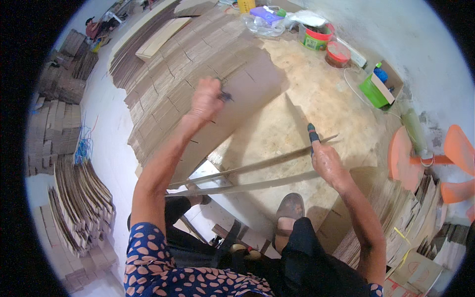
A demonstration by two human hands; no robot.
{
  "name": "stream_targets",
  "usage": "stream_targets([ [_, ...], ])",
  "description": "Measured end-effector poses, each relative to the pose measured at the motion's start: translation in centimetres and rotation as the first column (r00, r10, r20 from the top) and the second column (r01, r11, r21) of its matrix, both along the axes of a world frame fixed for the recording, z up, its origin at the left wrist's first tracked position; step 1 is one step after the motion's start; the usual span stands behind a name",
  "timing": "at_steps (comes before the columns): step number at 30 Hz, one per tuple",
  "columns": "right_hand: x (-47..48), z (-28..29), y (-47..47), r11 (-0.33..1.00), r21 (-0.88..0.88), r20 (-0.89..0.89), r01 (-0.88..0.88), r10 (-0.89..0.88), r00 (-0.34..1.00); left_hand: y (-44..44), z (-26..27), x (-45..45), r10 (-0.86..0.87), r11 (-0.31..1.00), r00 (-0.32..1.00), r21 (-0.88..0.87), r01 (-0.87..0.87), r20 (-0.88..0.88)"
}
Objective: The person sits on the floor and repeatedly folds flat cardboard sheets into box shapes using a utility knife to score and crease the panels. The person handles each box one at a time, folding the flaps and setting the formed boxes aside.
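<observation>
My left hand (207,97) is curled over the spread stack of slotted cardboard sheets (167,85). A small dark thing, blurred, shows at its fingertips; whether it is held cannot be told. In my right hand (328,161) are a narrow cardboard strip (263,162) and a dark, slim thing with a red band (311,132), perhaps a wrapped tool handle or covered fingers. The strip runs left towards the lower end of the stack. Another long strip (252,187) lies below it, its right end near my right hand.
Stacked cardboard (83,208) stands at left. Red-lidded tubs (337,54), a green box (374,91) and a power strip (352,52) line the far wall. An orange plastic seat (404,159) and more cardboard sheets (367,208) are at right. Another person (94,29) sits at far upper left.
</observation>
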State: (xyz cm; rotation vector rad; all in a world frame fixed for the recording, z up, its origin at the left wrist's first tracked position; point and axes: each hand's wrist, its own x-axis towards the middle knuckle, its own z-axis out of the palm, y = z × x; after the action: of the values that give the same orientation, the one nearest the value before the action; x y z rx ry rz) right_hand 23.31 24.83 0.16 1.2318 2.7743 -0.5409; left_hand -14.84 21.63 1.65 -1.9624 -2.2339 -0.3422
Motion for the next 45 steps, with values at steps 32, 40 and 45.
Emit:
stream_targets([
  [32,1.3,2.1,-0.2,0.985,0.158,-0.319,0.068,-0.015,0.948,-4.2,-3.3,10.4,-0.229,0.967,0.949,-0.064,0.248,0.216],
  [40,0.9,2.9,-1.1,0.994,0.1,-0.388,0.04,0.002,0.922,-4.1,-3.2,12.7,-0.11,0.993,0.955,-0.002,0.115,0.275],
  [45,0.8,3.4,-2.0,0.992,0.122,-0.368,-0.012,0.057,0.928,-2.9,-2.1,14.5,-0.034,0.997,0.923,-0.055,0.06,0.384],
])
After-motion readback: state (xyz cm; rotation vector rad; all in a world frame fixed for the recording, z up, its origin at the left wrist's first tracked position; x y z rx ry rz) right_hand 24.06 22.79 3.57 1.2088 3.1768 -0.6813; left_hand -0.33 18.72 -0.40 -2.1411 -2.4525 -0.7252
